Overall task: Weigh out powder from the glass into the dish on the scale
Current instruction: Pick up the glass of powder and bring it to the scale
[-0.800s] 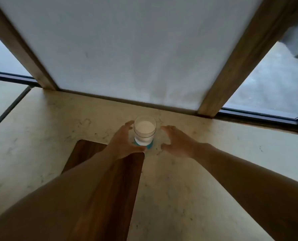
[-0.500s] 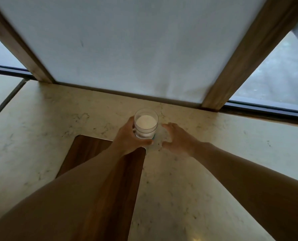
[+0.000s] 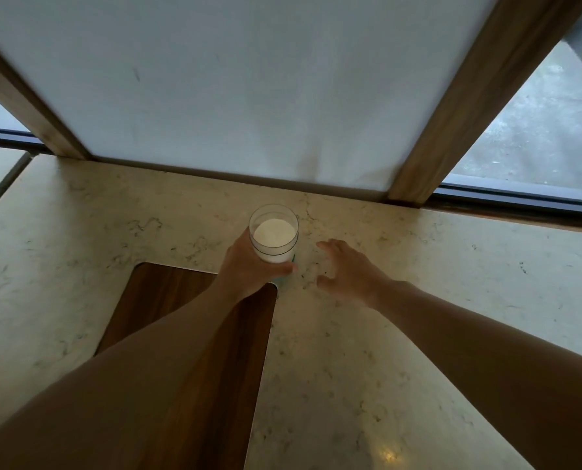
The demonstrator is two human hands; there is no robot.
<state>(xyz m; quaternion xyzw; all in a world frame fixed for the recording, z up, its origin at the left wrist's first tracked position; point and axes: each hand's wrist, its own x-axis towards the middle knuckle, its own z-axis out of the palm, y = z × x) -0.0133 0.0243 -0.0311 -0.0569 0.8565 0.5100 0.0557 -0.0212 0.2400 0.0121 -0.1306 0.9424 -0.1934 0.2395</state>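
Observation:
A clear glass (image 3: pixel 273 232) holding white powder stands upright near the back of the marble counter (image 3: pixel 418 266). My left hand (image 3: pixel 245 269) is wrapped around its lower part, thumb at the front. A sliver of a teal thing (image 3: pixel 284 282) shows under the glass, beneath my thumb. My right hand (image 3: pixel 349 271) hovers just right of the glass with fingers spread, holding nothing. No scale or dish is in view.
A dark wooden board (image 3: pixel 188 334) lies on the counter under my left forearm. A white blind (image 3: pixel 232 86) between two wooden posts (image 3: pixel 452 106) closes off the back. Window glass (image 3: pixel 540 130) shows at the right.
My left hand closed around the glass and lifted it slightly off the teal thing. My right hand drew a little away to the right.

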